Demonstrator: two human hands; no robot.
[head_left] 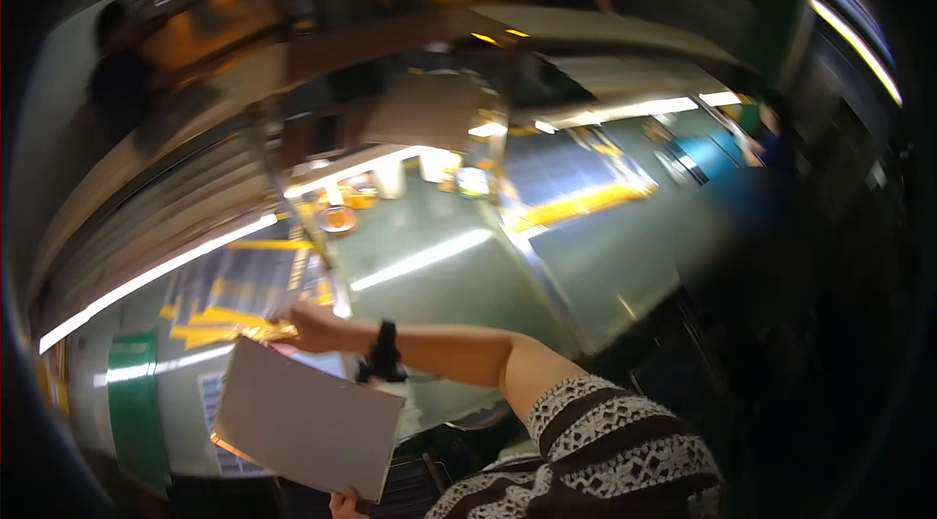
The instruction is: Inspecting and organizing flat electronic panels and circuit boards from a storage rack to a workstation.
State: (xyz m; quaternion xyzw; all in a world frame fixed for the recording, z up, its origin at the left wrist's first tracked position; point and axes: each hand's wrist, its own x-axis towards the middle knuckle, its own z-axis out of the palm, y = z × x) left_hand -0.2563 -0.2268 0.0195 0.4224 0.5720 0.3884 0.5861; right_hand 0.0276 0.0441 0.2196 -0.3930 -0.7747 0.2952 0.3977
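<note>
A flat grey rectangular board (307, 421) is tilted in front of me at the lower left. My left hand (347, 505) grips its bottom edge, with only the fingers showing. From the right, my right arm stretches across, a black band (385, 351) at its wrist. Its hand (317, 326) is beside the board's upper edge, over the near edge of several yellow-edged, dark see-through sheets (244, 285). Motion smears those fingers, so whether they hold a sheet cannot be made out.
A green strip (134, 402) and a printed sheet (210, 402) lie at the left of the green table (439, 275). Small orange containers (338, 218) stand farther back. Another yellow-edged stack (576, 172) lies beyond a metal divider. People (771, 133) are at the far right and far left.
</note>
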